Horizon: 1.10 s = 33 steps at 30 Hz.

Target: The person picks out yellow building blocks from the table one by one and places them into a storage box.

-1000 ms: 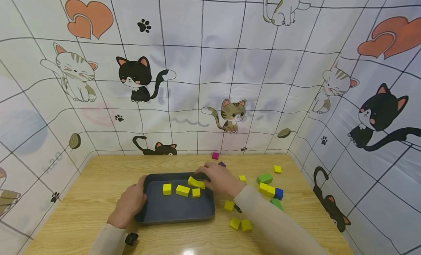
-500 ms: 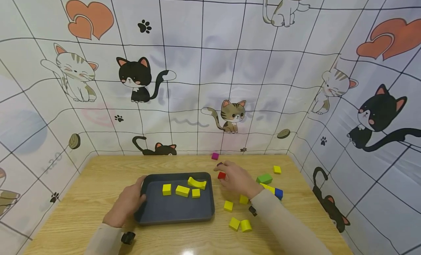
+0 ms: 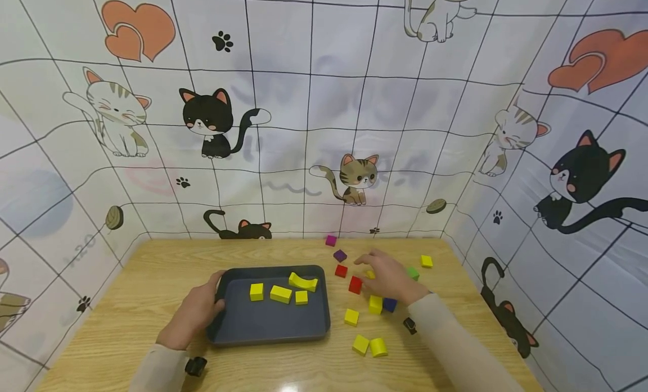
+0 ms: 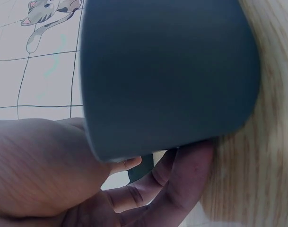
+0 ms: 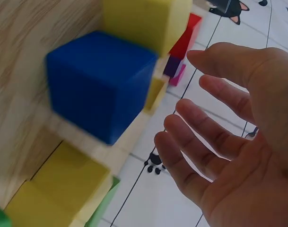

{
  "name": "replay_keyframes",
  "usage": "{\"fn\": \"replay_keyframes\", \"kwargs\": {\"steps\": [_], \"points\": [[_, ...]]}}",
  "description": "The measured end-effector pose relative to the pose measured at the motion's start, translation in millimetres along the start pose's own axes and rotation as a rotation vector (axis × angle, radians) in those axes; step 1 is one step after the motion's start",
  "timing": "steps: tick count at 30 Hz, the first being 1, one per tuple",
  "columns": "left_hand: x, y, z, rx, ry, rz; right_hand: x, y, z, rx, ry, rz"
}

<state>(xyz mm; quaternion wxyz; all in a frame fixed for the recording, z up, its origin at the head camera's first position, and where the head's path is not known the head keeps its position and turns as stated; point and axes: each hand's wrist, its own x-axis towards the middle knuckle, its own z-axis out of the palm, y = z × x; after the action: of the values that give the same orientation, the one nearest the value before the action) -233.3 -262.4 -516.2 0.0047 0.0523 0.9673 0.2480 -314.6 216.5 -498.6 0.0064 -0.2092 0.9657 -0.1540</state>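
Shifting rightward, right hand (image 3: 388,276), nearer red block (image 3: 355,285) now visible

Dark grey tray (image 3: 268,325); yellow, red, green, purple and magenta blocks (image 3: 280,293); blue cube (image 5: 99,85); tan wood-grain table (image 3: 126,302); cream sleeves (image 3: 450,336); white backdrop (image 3: 283,37) patterned with black grid lines (image 3: 310,73), orange hearts (image 3: 152,29), black-and-white cats (image 3: 207,112).

No readable text, brands or numbers. Faint grey character-like marks (image 3: 83,249) low on left wall sheet (image 3: 37,108), too pale to read.
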Motion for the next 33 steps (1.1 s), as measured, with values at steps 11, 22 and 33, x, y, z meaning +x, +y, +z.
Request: {"fn": "replay_keyframes", "kwargs": {"steps": [11,22,33], "points": [[0.6,-1.2,1.5,-0.002,-0.003,-0.011,-3.8,11,-3,0.032,-0.045,0.034],[1.3,-1.1,2.7,-0.003,-0.007,-0.026,0.3,14,6,0.059,-0.033,0.027],[2.0,-2.9,2.9,0.006,-0.006,-0.008,0.6,14,7,0.069,-0.017,0.005]]}}
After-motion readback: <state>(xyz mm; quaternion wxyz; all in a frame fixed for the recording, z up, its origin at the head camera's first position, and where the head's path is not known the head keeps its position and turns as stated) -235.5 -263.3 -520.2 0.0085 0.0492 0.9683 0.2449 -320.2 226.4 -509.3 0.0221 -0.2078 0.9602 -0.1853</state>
